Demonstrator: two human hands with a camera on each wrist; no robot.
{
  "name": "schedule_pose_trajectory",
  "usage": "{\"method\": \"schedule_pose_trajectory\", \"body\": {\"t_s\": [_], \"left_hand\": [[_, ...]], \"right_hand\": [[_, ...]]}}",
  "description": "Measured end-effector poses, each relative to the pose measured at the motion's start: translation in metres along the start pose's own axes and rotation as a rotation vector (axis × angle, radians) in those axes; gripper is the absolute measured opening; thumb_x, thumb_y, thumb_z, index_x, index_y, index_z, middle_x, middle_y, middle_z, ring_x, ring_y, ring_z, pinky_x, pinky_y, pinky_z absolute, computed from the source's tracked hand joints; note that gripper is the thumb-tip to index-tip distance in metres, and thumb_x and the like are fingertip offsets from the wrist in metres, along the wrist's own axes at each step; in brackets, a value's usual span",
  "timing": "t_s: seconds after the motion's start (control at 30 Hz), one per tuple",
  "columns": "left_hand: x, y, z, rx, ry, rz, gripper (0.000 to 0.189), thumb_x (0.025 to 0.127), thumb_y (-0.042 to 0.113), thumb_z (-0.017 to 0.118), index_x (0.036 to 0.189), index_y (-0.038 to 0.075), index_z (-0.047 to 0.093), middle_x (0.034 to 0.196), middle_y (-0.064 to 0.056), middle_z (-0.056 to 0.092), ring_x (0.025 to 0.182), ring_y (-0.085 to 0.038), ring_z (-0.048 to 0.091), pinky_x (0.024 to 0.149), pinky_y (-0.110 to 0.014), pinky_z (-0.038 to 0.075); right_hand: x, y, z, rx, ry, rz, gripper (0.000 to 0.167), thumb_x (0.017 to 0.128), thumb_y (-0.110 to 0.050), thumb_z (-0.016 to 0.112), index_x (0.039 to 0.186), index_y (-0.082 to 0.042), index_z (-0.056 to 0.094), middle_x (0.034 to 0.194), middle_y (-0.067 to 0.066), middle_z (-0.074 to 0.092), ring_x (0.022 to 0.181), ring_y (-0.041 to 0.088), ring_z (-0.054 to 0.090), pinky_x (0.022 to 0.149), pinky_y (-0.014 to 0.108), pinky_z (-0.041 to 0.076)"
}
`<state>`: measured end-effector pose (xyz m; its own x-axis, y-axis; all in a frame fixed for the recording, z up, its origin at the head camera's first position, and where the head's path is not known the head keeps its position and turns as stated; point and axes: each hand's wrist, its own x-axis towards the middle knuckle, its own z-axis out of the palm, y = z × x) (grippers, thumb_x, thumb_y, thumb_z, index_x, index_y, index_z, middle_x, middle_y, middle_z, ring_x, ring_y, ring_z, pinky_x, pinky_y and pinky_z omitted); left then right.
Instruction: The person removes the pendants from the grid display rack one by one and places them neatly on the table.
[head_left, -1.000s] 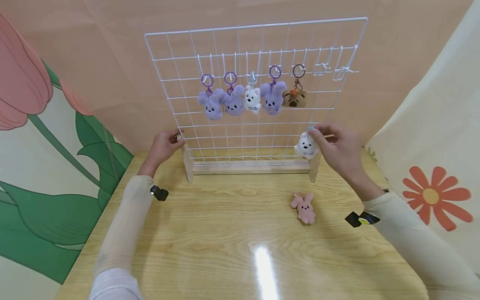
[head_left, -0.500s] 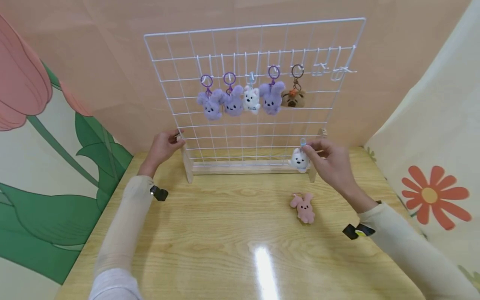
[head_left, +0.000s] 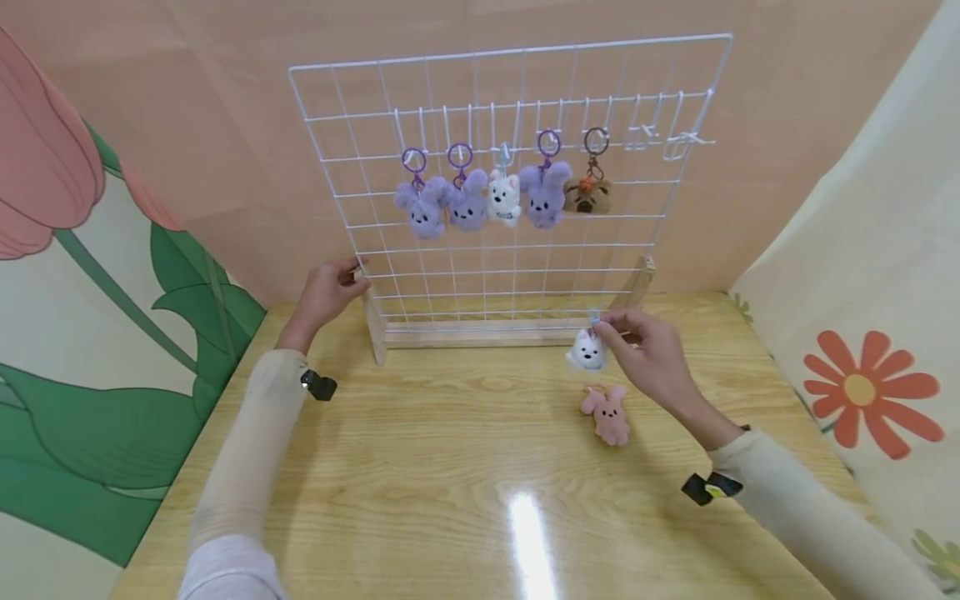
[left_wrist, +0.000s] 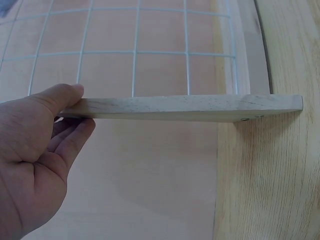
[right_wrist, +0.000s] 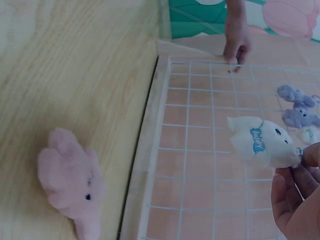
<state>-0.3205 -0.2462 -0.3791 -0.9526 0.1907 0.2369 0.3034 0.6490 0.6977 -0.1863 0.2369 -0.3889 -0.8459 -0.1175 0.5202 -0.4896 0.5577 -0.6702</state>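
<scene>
My right hand (head_left: 647,350) pinches a white dog plush keychain (head_left: 587,350) near its light blue clasp, in front of the rack's wooden base. In the right wrist view the plush (right_wrist: 262,142) shows blue lettering on its body, and my fingers (right_wrist: 295,187) are at its head end. My left hand (head_left: 324,292) grips the top of the rack's left wooden side support (head_left: 375,323); the left wrist view shows thumb and fingers on either side of this board (left_wrist: 185,105). A pink bunny plush (head_left: 609,415) lies on the table just below the white one.
On the white wire grid rack (head_left: 510,258) hang several keychains: purple bunny plushes (head_left: 422,208), another white dog plush (head_left: 503,198) and a brown plush (head_left: 588,197). Bare white hooks (head_left: 681,143) stick out at the upper right. A patterned cloth (head_left: 847,250) borders the table's right side.
My right hand has carried the white dog plush down and to the left, from the rack's right support to just above the pink bunny. My left hand stays on the left support.
</scene>
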Motion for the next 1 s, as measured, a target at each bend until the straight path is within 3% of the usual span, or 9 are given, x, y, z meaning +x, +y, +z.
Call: {"method": "schedule_pose_trajectory", "body": {"t_s": [0.53, 1.0], "left_hand": [[0.001, -0.001, -0.001, -0.007, -0.014, -0.024, 0.045, 0.100, 0.010, 0.066, 0.143, 0.001, 0.057, 0.140, -0.028, 0.058, 0.122, -0.041, 0.063, 0.099, -0.050, 0.057], [0.000, 0.001, 0.000, -0.029, -0.014, -0.027, 0.045, 0.100, 0.009, 0.067, 0.143, -0.003, 0.056, 0.136, -0.028, 0.061, 0.123, -0.039, 0.063, 0.099, -0.047, 0.057]], "right_hand": [[-0.028, 0.018, 0.019, -0.004, -0.091, 0.079, 0.013, 0.100, -0.014, 0.067, 0.104, -0.001, 0.072, 0.087, 0.007, 0.077, 0.075, 0.012, 0.069, 0.066, 0.014, 0.056], [-0.054, 0.027, 0.037, 0.006, -0.205, 0.163, 0.014, 0.101, -0.019, 0.067, 0.104, -0.006, 0.073, 0.087, 0.001, 0.076, 0.071, 0.014, 0.068, 0.063, 0.022, 0.057]]}}
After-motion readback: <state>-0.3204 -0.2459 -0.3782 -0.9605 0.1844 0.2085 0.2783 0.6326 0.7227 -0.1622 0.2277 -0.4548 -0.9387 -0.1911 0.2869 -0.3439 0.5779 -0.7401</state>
